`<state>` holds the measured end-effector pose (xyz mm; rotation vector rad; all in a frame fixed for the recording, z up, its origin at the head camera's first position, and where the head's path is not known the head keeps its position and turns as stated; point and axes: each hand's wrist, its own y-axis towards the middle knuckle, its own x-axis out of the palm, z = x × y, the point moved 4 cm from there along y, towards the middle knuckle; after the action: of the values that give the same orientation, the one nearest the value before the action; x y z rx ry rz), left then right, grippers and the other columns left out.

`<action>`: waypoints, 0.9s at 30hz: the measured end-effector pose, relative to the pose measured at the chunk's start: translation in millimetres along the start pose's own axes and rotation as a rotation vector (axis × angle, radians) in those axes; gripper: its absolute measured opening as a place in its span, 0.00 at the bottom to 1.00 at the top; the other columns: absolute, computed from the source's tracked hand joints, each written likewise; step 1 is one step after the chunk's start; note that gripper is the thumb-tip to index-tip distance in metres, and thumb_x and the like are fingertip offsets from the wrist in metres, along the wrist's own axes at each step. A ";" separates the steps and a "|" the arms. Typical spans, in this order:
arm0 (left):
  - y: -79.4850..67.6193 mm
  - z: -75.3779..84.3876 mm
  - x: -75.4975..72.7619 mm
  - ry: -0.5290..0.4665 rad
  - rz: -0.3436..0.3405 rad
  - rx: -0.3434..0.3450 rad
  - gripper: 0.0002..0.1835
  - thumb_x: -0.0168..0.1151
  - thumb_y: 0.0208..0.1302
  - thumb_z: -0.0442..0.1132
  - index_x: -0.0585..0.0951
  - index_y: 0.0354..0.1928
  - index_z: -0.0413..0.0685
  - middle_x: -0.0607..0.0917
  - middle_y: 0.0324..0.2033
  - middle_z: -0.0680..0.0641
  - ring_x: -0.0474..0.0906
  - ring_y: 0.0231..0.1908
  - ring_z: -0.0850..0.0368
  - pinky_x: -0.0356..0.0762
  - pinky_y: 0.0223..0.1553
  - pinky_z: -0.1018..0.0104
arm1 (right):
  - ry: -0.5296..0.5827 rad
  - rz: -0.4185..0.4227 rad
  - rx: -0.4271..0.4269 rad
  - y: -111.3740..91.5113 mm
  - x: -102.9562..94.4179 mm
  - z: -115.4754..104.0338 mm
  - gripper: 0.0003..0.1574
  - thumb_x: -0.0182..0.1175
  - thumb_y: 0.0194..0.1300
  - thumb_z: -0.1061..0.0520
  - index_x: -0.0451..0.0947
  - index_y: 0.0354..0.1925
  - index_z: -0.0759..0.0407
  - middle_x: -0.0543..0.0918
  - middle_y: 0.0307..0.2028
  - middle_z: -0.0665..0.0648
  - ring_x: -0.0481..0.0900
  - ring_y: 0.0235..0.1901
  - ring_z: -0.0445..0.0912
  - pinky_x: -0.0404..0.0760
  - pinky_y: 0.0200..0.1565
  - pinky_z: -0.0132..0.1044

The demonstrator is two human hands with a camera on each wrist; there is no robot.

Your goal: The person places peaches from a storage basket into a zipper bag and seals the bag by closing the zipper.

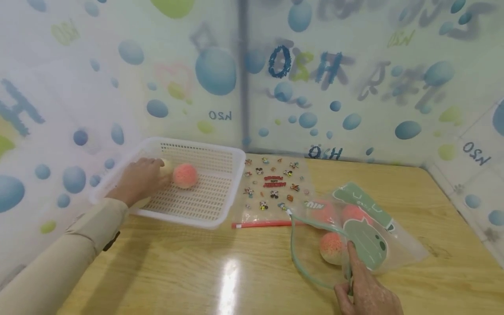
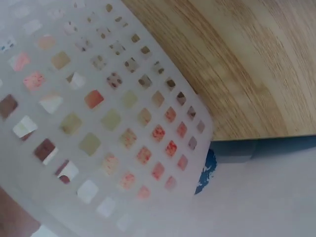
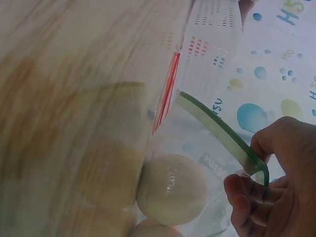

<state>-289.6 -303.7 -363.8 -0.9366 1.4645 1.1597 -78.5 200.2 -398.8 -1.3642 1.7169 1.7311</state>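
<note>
My left hand (image 1: 143, 177) reaches into a white plastic basket (image 1: 197, 223), its fingers curled round a pale yellow peach (image 1: 167, 167); the grip is partly hidden. A pink peach (image 1: 185, 176) lies right beside it, and another pale one (image 1: 142, 202) shows under the wrist. With thumb and fingers, my right hand (image 1: 368, 284) pinches the green-edged rim of a clear zip bag (image 1: 305, 253), whose mouth gapes toward the left. Inside this bag, printed with green cartoon figures, sit several peaches, one pink-and-yellow (image 1: 332, 248) near the opening. The right wrist view shows the pinched green rim (image 3: 222, 128) closely.
A flat clear bag with small cartoon prints (image 1: 273, 186) and a red slider strip (image 1: 267, 224) lies between basket and zip bag, partly under the latter. All stand on a wooden table (image 1: 189, 271). Walls covered with bubble-patterned sheeting (image 1: 315, 100) close off the back and sides.
</note>
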 end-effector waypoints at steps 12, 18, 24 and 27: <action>-8.2 4.5 -3.8 -0.010 0.151 0.072 0.21 0.58 0.52 0.46 0.75 0.44 0.38 0.76 0.38 0.39 0.68 0.41 0.41 0.68 0.37 0.46 | 0.025 -0.030 0.037 -3.2 -1.1 -2.3 0.51 0.53 0.42 0.54 0.51 0.67 0.61 0.64 0.16 0.40 0.53 0.12 0.26 0.52 0.09 0.18; -13.6 0.1 3.5 -0.049 -0.023 -0.018 0.31 0.57 0.52 0.51 0.70 0.54 0.37 0.74 0.49 0.35 0.66 0.49 0.36 0.63 0.48 0.41 | -0.001 -0.048 0.084 -2.9 -2.0 -4.0 0.54 0.57 0.39 0.57 0.51 0.68 0.58 0.65 0.16 0.39 0.55 0.12 0.27 0.53 0.09 0.20; -15.0 0.2 2.9 -0.066 -0.096 -0.050 0.33 0.59 0.51 0.51 0.69 0.56 0.38 0.75 0.49 0.35 0.68 0.47 0.38 0.64 0.46 0.41 | 0.009 -0.071 0.089 -2.2 -2.7 -4.3 0.55 0.57 0.39 0.57 0.50 0.68 0.57 0.65 0.16 0.38 0.55 0.12 0.26 0.53 0.09 0.19; -14.5 -1.0 3.7 -0.068 -0.105 -0.049 0.36 0.62 0.48 0.53 0.68 0.56 0.39 0.75 0.49 0.35 0.68 0.47 0.38 0.64 0.45 0.41 | 0.016 -0.061 0.072 -2.4 -2.5 -3.6 0.55 0.56 0.39 0.57 0.50 0.68 0.58 0.65 0.17 0.38 0.55 0.12 0.26 0.53 0.09 0.19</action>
<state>-276.8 -308.1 -370.1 -0.9867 1.3225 1.1443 -74.0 198.4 -397.4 -1.3873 1.7107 1.6142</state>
